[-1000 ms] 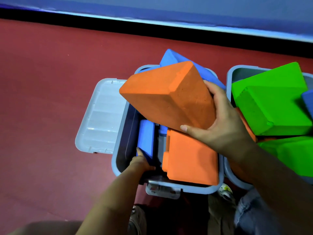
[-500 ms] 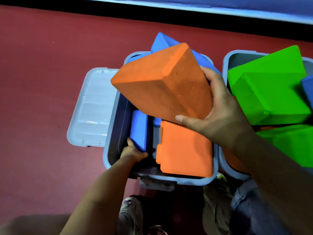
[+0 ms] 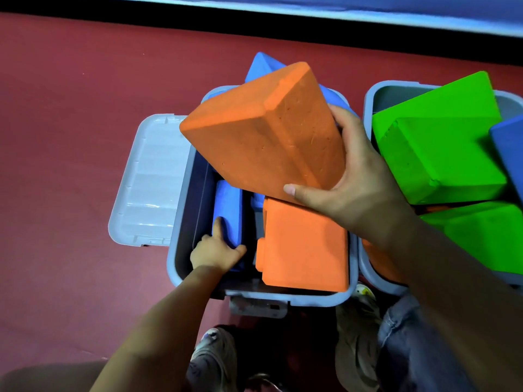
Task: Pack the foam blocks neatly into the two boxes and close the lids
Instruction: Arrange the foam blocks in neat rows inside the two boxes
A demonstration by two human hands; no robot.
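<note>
My right hand (image 3: pixel 351 182) grips a large orange foam block (image 3: pixel 260 137) tilted above the left grey box (image 3: pixel 181 250). Inside that box a blue block (image 3: pixel 229 207) stands on edge by the left wall, and my left hand (image 3: pixel 216 251) grips its near end. A second orange block (image 3: pixel 304 244) lies flat at the box's near right. Another blue block (image 3: pixel 260 65) sticks up behind the held one. The right box (image 3: pixel 370 100) holds two green blocks (image 3: pixel 441 148) (image 3: pixel 486 236) piled above its rim, with a blue block (image 3: pixel 509 142) at the frame's edge.
The left box's pale lid (image 3: pixel 147 182) lies open flat on the red floor (image 3: pixel 70 123) to its left. A latch (image 3: pixel 257 306) hangs at the box's near side. My shoes (image 3: pixel 215 360) and jeans are just below. A dark wall base runs along the top.
The held orange block stays tilted above the left box. My left hand has closed round the near end of the upright blue block. The view has shifted.
</note>
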